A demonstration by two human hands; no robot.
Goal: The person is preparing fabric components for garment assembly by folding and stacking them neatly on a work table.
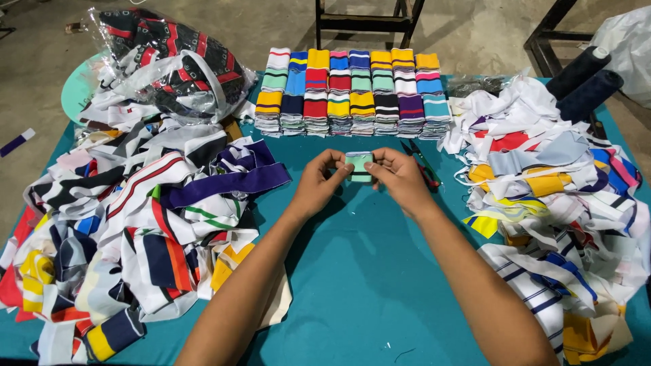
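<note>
My left hand (319, 181) and my right hand (400, 177) both grip a small folded mint-green knit strip (359, 165) with a dark stripe, held between the fingertips just above the teal table (366, 271). Behind the strip stand neat rows of folded striped knit pieces (352, 91) in many colours. A pair of scissors (422, 163) lies on the table just right of my right hand.
A big loose heap of striped fabric strips (129, 217) covers the left side, another heap (556, 196) the right. A clear plastic bag of dark patterned cloth (169, 64) sits at the back left. Two dark thread cones (583, 78) stand at the back right.
</note>
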